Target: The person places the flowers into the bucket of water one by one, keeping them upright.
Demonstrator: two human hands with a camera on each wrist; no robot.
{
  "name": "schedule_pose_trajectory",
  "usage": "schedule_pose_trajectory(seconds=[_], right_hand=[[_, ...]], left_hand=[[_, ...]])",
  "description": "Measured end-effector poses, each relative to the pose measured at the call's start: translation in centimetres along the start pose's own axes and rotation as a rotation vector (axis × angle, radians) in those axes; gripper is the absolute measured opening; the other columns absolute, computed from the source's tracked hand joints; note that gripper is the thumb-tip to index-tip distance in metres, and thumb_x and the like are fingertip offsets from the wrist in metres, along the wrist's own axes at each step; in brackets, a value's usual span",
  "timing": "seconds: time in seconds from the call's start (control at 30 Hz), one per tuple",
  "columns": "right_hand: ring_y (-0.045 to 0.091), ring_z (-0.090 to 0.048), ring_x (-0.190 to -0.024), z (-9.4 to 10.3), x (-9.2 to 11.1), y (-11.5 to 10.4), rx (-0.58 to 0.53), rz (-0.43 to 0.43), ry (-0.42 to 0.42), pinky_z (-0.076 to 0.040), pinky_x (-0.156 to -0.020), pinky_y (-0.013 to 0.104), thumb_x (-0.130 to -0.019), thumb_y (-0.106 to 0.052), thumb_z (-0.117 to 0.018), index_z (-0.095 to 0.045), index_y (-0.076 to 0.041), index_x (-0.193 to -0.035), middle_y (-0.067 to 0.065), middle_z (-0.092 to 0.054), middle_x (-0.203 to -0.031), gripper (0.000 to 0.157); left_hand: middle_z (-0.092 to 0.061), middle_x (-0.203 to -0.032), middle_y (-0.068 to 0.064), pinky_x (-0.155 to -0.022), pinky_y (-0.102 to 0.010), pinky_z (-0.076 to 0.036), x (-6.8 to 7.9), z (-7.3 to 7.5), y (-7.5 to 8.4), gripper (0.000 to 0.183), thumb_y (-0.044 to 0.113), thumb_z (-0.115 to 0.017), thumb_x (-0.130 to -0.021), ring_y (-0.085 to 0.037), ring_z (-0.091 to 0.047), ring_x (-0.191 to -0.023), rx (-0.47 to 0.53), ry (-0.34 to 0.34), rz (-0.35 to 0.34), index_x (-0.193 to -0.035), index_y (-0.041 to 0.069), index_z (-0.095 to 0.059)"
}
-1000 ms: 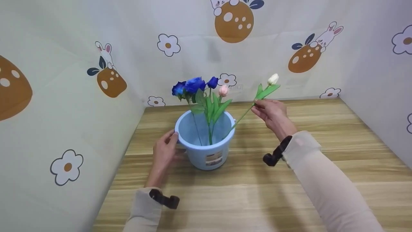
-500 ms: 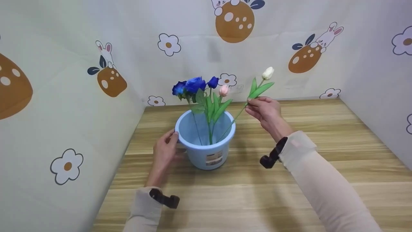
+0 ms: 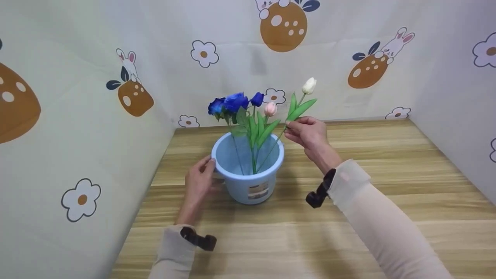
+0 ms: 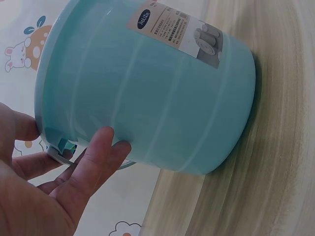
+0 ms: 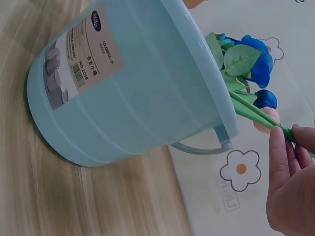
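A light blue plastic bucket [image 3: 248, 177] stands upright on the table. My left hand [image 3: 198, 179] grips its left rim; in the left wrist view the thumb [image 4: 24, 127] is at the rim and the fingers [image 4: 93, 160] lie by the handle joint and the outer wall. My right hand [image 3: 310, 135] pinches the stem of a white tulip [image 3: 309, 85] just below its green leaves, right of the bucket. The tulip's stem slants down over the right rim into the bucket. Blue roses [image 3: 236, 102] and a pink tulip [image 3: 270, 109] stand inside the bucket, leaning on its far side.
The wooden table [image 3: 255, 240] meets a printed cloth backdrop [image 3: 232, 73] behind the bucket and at both sides. A label [image 3: 258, 190] is on the bucket's front. In the right wrist view the bucket's handle [image 5: 202, 149] hangs down its far side.
My right hand has moved left toward the bucket with the white tulip, whose stem now stands steeper and reaches further inside. The left hand and the bucket have stayed in place.
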State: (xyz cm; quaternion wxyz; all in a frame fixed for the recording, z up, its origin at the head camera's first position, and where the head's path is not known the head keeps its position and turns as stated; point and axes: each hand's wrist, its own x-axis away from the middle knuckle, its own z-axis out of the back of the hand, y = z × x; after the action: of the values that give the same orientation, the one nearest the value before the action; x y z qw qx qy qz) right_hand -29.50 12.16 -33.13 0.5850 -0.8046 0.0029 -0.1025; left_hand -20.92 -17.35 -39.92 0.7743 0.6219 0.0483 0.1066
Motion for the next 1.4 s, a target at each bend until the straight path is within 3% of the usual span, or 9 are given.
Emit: schedule_pose_trajectory(seconds=[0.2, 0.27, 0.63, 0.93, 1.13, 1.4], right_hand=[[0.014, -0.076, -0.068, -0.7, 0.4, 0.5, 0.048, 0.032, -0.019, -0.068, -0.074, 0.028, -0.093, 0.003, -0.076, -0.063, -0.003, -0.100, 0.005, -0.075, -0.079, 0.015], [0.014, -0.076, -0.068, -0.9, 0.5, 0.6, 0.072, 0.037, -0.019, -0.068, -0.073, 0.028, -0.093, 0.002, -0.076, -0.064, -0.003, -0.100, 0.005, -0.074, -0.079, 0.015], [0.014, -0.075, -0.066, -2.0, 1.0, 1.6, 0.144, 0.056, -0.011, -0.067, -0.068, 0.026, -0.091, 0.003, -0.077, -0.065, -0.001, -0.098, 0.006, -0.072, -0.080, 0.015], [0.014, -0.075, -0.071, -2.5, 1.5, 2.2, 0.225, 0.076, -0.012, -0.067, -0.070, 0.027, -0.090, 0.000, -0.080, -0.067, 0.000, -0.103, 0.009, -0.071, -0.093, 0.018], [0.015, -0.075, -0.071, -2.8, 1.7, 2.4, 0.272, 0.095, -0.013, -0.068, -0.072, 0.030, -0.089, 0.002, -0.080, -0.069, 0.002, -0.103, 0.010, -0.071, -0.092, 0.018], [0.017, -0.076, -0.074, -3.2, 2.0, 2.0, 0.446, 0.105, 0.005, -0.068, -0.073, 0.030, -0.089, 0.000, -0.080, -0.071, 0.001, -0.104, 0.016, -0.073, -0.105, 0.017]], left_hand=[[-0.072, -0.121, -0.026, -0.058, -0.036, -0.067, 0.0, -0.1, -0.2, 0.047, 0.031, -0.056, -0.108, -0.033, -0.074, -0.087, -0.047, 0.041, -0.087, -0.147, 0.005, -0.062], [-0.072, -0.120, -0.027, -0.058, -0.037, -0.067, -0.1, -0.1, -0.3, 0.047, 0.031, -0.056, -0.108, -0.034, -0.075, -0.084, -0.034, 0.036, -0.082, -0.147, 0.006, -0.062], [-0.070, -0.126, -0.024, -0.074, -0.048, -0.069, 0.1, -0.1, -0.2, 0.046, 0.032, -0.054, -0.109, -0.035, -0.076, -0.094, -0.005, 0.013, -0.029, -0.150, 0.010, -0.060], [-0.071, -0.127, -0.024, -0.069, -0.039, -0.069, -0.1, -0.1, -0.3, 0.047, 0.032, -0.054, -0.109, -0.035, -0.076, -0.099, -0.024, 0.017, -0.042, -0.150, 0.009, -0.060], [-0.069, -0.124, -0.028, -0.060, -0.041, -0.068, 0.1, -0.2, -0.3, 0.047, 0.029, -0.056, -0.108, -0.035, -0.076, -0.084, 0.029, 0.035, -0.064, -0.147, 0.004, -0.061], [-0.069, -0.127, -0.030, -0.060, -0.040, -0.068, 0.0, -0.2, -0.3, 0.046, 0.027, -0.055, -0.109, -0.041, -0.078, -0.089, 0.036, 0.029, -0.068, -0.148, 0.004, -0.060]])
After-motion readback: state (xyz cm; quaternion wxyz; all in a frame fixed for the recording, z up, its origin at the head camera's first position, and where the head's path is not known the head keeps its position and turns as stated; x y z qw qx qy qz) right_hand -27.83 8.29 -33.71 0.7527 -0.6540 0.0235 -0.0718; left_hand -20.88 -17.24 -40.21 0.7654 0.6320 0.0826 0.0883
